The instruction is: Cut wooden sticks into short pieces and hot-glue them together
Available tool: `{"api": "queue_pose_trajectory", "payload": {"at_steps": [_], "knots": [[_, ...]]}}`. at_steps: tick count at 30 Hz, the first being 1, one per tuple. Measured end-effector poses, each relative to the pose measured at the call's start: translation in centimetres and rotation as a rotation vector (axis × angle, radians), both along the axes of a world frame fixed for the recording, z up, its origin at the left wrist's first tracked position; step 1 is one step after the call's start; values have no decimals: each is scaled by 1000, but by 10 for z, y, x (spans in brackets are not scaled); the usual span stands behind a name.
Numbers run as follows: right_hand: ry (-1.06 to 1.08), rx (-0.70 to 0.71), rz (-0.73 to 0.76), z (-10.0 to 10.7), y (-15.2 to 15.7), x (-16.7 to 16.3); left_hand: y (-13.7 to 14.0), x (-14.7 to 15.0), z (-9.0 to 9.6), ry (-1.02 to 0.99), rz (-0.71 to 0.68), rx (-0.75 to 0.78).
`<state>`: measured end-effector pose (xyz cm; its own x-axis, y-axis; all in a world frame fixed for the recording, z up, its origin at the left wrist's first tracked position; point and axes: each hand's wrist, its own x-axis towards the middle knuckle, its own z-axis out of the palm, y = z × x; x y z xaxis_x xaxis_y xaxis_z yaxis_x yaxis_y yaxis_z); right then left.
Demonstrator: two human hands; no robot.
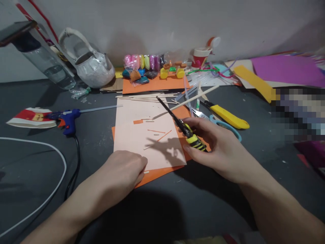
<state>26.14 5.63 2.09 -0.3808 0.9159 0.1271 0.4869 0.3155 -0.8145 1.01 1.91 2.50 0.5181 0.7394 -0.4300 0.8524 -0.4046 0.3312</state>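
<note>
My right hand [215, 142] holds needle-nose pliers [189, 130] with yellow and black striped handles, their dark jaws pointing up and left above the paper. My left hand [129, 166] is closed and rests at the lower left of a pale sheet of paper [132, 142]; whatever its fingers may hold is hidden. Beneath that sheet lies orange paper [154, 176]. Several short stick pieces [149, 121], thin orange strips [156, 131] and a small orange paper piece [138, 122] are scattered on the pale sheet.
On the left lies a blue glue gun [69, 122] with its cable. A silver teapot-shaped vessel [95, 69] and a bottle [48, 64] stand behind. Packets of coloured clay [143, 64] sit at the back. A yellow utility knife [230, 116] and blue-handled scissors [225, 125] lie right.
</note>
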Motion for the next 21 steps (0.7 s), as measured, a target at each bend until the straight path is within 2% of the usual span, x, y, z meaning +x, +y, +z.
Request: {"api": "queue_pose_trajectory", "payload": {"at_steps": [3, 10, 17, 21], "knots": [[-3, -30, 12, 3, 0, -3, 1, 1, -1, 7, -16, -8], [-30, -53, 21, 7, 1, -5, 9, 4, 16, 53, 114, 30], [-70, -35, 23, 7, 2, -5, 8, 4, 9, -2, 34, -6], [-125, -49, 46, 10, 1, -6, 11, 5, 8, -5, 131, 15]]}}
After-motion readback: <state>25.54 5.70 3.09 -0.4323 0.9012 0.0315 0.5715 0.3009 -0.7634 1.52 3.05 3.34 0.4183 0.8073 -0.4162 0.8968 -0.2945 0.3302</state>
